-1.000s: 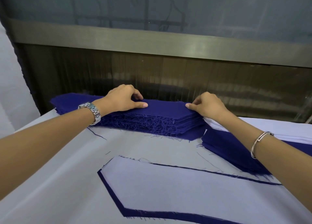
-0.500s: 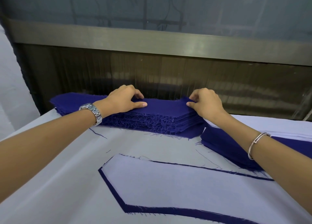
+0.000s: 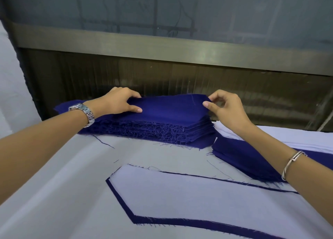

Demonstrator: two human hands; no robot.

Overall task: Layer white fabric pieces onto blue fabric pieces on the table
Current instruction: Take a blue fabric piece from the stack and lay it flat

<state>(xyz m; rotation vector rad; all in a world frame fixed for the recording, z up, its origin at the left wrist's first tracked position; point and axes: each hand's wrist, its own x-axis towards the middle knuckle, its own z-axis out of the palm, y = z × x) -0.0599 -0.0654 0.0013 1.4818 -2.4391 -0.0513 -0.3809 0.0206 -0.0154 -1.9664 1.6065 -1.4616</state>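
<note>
A thick stack of blue fabric pieces with frayed edges lies at the far side of the table. The top blue piece is lifted off the stack at its far edge. My left hand pinches its left part, thumb on top. My right hand pinches its right corner between thumb and fingertips. In front of me a white fabric piece lies flat on a blue piece whose border shows around it.
A second, lower blue stack lies at the right under my right forearm, with a stack of white pieces behind it. The table is covered by a white cloth. A dark ribbed wall with a metal rail rises just behind the stacks.
Both hands have lifted the far edge of the top blue piece off the stack. My right hand has moved from pressing the stack's corner to pinching the raised corner.
</note>
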